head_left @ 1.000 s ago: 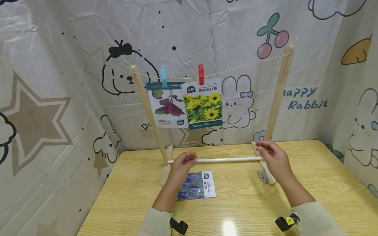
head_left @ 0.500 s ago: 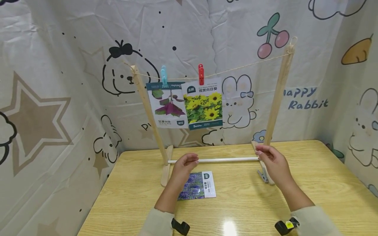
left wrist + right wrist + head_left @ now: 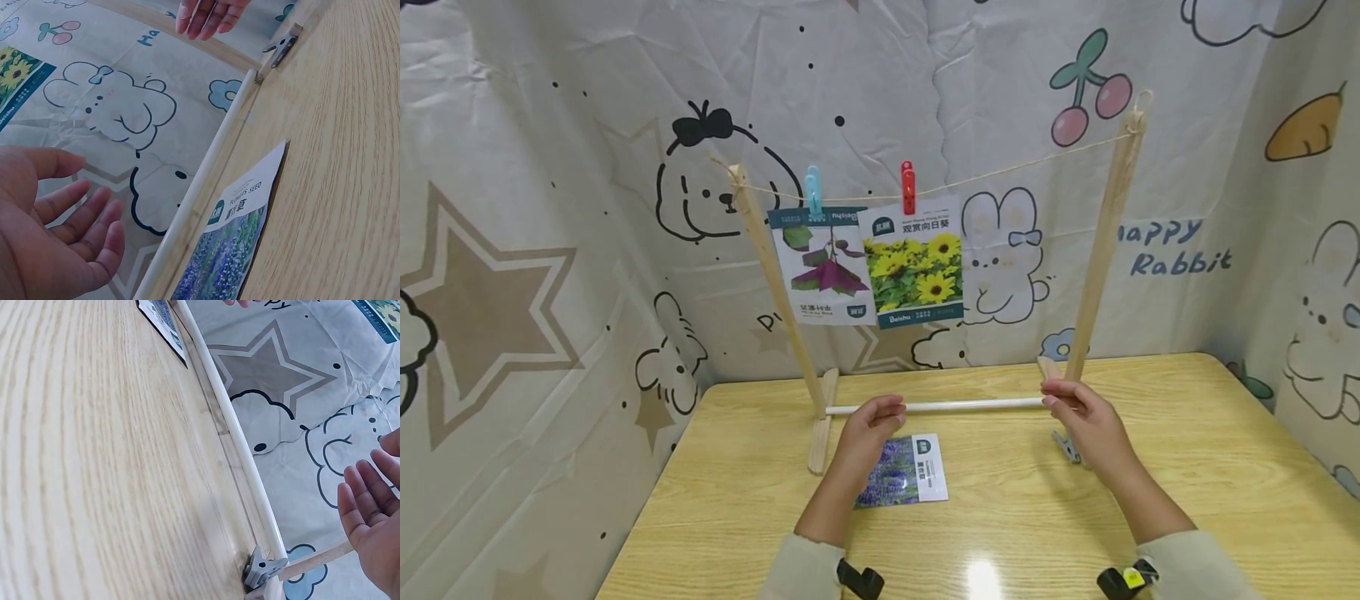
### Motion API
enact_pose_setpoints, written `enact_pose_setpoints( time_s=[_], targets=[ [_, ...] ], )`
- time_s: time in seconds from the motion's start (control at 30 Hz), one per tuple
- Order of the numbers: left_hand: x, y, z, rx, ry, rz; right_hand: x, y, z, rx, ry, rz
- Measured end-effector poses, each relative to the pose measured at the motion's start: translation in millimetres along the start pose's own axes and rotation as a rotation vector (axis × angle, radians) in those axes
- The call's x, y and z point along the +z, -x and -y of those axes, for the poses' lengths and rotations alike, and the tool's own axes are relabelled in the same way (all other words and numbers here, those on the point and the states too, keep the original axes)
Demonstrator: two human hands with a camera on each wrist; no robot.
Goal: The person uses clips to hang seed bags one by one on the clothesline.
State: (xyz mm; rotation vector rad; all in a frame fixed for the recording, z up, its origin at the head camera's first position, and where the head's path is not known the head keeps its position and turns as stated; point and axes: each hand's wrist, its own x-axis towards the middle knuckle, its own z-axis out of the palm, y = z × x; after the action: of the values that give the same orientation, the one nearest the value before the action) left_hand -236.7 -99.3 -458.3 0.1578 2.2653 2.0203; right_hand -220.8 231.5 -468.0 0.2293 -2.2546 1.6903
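the purple-flower packet (image 3: 910, 471) lies flat on the counter (image 3: 1015, 525) towards its back edge, the grey clip (image 3: 1067, 447) nearer the back right corner. the left hand (image 3: 867, 432) and right hand (image 3: 1092, 425) hover empty, fingers relaxed and slightly bent.

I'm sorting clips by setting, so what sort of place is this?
Probably an indoor tabletop craft or filming corner: a wood-grain table, cartoon-printed cloth hung behind it, and a wooden stand where two printed packets hang.
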Motion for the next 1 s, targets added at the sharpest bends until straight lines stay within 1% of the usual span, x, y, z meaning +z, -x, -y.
enact_pose_setpoints(
  time_s=[0.17, 0.33, 0.5, 0.63, 0.83, 1.0],
  targets=[
    [-1.2, -2.0, 4.1, 0.002, 0.005, 0.009, 0, 4, -3, 0.037, 0.022, 0.041],
    [-2.7, -3.1, 8.1, 0.010, -0.003, 0.017, 0, 7, -3, 0.086, 0.015, 0.063],
    [-4.3, -3.5, 11.0, 0.000, -0.025, 0.013, 1, 8, -6, 0.080, 0.004, 0.062],
    [-5.4, -2.5, 11.3, -0.014, -0.023, 0.010, 1, 10, -9, 0.071, 0.012, 0.062],
    [-7.4, -2.6, 11.5, -0.032, -0.015, 0.010, 0, 10, -12, 0.100, 0.078, 0.067],
    [-8.9, -3.2, 14.4, -0.019, -0.043, 0.006, -1, 9, -13, 0.121, 0.128, 0.084]
  ],
)
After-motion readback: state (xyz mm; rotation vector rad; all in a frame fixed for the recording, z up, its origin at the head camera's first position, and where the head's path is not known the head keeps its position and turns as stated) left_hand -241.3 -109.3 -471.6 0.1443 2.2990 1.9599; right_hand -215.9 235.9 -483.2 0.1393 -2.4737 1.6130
